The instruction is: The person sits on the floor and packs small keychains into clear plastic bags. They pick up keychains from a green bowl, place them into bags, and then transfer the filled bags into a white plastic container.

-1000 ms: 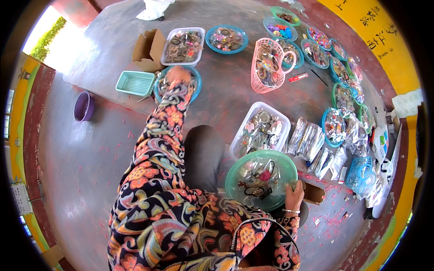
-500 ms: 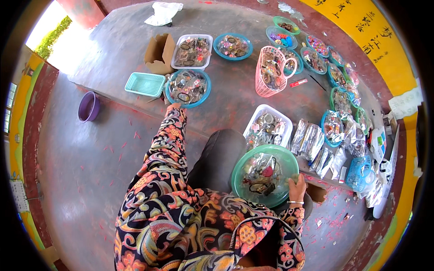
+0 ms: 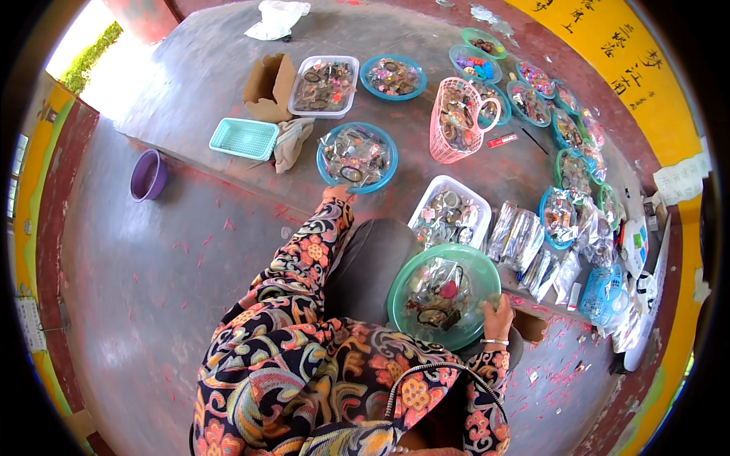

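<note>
- Left hand: grip closed on the near rim of the blue bowl, which is full of clear packets and sits on the raised platform.
- Right hand: grip holding the right rim of the green bowl, close in front of the person's body, with packets inside too.
- White tray: just beyond the green bowl, also loaded.
- Grey cloth: left of the blue bowl, beside the turquoise basket.
</note>
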`<action>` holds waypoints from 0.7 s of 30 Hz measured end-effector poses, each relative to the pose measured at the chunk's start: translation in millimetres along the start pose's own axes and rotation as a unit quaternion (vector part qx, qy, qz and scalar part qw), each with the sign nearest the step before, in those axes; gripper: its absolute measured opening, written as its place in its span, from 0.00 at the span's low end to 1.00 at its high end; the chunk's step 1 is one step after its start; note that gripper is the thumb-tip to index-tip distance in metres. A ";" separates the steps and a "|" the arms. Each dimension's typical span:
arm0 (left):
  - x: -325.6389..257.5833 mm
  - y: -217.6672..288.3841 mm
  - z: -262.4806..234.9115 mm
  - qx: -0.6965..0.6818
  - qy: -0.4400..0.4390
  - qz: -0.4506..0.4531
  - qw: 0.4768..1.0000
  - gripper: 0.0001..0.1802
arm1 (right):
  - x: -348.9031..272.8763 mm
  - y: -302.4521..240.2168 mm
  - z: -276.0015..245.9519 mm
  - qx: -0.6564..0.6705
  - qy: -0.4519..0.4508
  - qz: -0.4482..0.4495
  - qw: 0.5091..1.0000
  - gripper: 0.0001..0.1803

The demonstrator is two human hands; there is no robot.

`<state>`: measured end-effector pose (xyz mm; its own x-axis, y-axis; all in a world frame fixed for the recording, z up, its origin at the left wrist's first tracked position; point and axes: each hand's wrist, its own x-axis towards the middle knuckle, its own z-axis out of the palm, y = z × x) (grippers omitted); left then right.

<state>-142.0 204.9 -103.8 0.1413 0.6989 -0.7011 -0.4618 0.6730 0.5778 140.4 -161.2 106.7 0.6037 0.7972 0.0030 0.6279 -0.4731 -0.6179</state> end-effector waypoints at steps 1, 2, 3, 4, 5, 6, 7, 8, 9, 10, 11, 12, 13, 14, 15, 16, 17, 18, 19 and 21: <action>-2.7 -1.1 10.3 -0.150 0.035 -0.032 0.988 0.05 | -1.1 -3.5 -1.6 -0.007 0.000 -0.008 1.000 0.09; 1.2 3.2 20.6 -0.129 0.040 -0.025 0.990 0.05 | -2.3 -6.6 -2.9 -0.015 0.001 -0.015 1.000 0.09; 2.9 6.5 30.7 -0.120 0.032 -0.014 0.992 0.05 | -3.7 -8.1 -4.2 -0.008 0.001 -0.011 1.000 0.09; -7.6 14.4 47.7 -0.108 0.023 -0.006 0.994 0.05 | -5.8 -8.3 -5.0 -0.002 0.004 -0.005 1.000 0.09; -11.3 22.0 55.4 -0.098 0.018 0.006 0.995 0.05 | -6.0 -12.0 -4.8 0.007 0.002 -0.001 1.000 0.09; -2.0 26.6 58.4 -0.093 -0.025 0.002 0.995 0.06 | -5.7 -18.1 -6.8 0.001 0.002 -0.004 1.000 0.09; 3.9 31.3 62.6 -0.087 -0.069 -0.003 0.994 0.07 | -5.6 -17.5 -6.3 0.005 0.000 0.005 1.000 0.09; 8.8 31.1 70.3 -0.065 -0.107 0.018 0.992 0.09 | -5.6 -16.7 -5.7 0.009 -0.002 0.014 1.000 0.09; 13.7 31.5 77.8 -0.043 -0.144 0.039 0.988 0.10 | -5.8 -16.0 -5.1 0.013 -0.003 0.023 1.000 0.09; 25.2 31.9 83.2 0.015 -0.146 0.059 0.987 0.11 | -6.3 -16.4 -4.5 -0.003 -0.001 0.017 1.000 0.09; 39.8 29.8 84.6 0.067 -0.144 0.080 0.984 0.12 | -5.2 -18.5 -5.9 -0.021 -0.002 0.006 1.000 0.09; 52.1 26.0 83.8 0.110 -0.140 0.100 0.979 0.13 | -3.9 -20.6 -7.3 -0.038 -0.002 -0.006 0.999 0.09; 58.6 24.3 88.7 0.156 -0.139 0.117 0.971 0.14 | -4.5 -22.8 -7.7 -0.039 -0.002 -0.003 0.999 0.09; 64.3 22.4 92.2 0.192 -0.135 0.133 0.963 0.14 | -4.7 -25.3 -8.1 -0.040 -0.003 -0.001 0.999 0.09; 69.8 20.4 96.6 0.154 -0.124 0.122 0.973 0.14 | -4.1 -27.7 -8.5 -0.040 -0.004 -0.001 0.999 0.09; 70.2 20.1 103.2 0.114 -0.113 0.113 0.980 0.15 | -3.4 -28.6 -9.1 -0.036 -0.008 0.008 0.999 0.09; 58.6 22.7 116.7 0.003 -0.095 0.073 0.993 0.15 | -3.1 -27.6 -8.1 -0.031 -0.011 0.019 0.999 0.09; 46.7 26.1 129.8 -0.110 -0.075 0.032 0.991 0.15 | -1.9 -26.7 -6.6 -0.026 -0.015 0.029 0.999 0.09; 36.0 29.6 140.7 -0.217 -0.054 -0.010 0.975 0.15 | -4.0 -27.1 -5.8 -0.021 -0.012 0.036 0.999 0.08; 39.9 32.7 145.3 -0.193 -0.075 0.028 0.978 0.14 | -2.6 -28.9 -4.8 -0.014 -0.013 0.041 0.999 0.08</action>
<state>-24.2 290.0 -52.1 0.2187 0.7796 -0.5869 -0.7647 0.5105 0.3932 123.0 -151.4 128.4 0.6405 0.7650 -0.0679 0.5903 -0.5469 -0.5937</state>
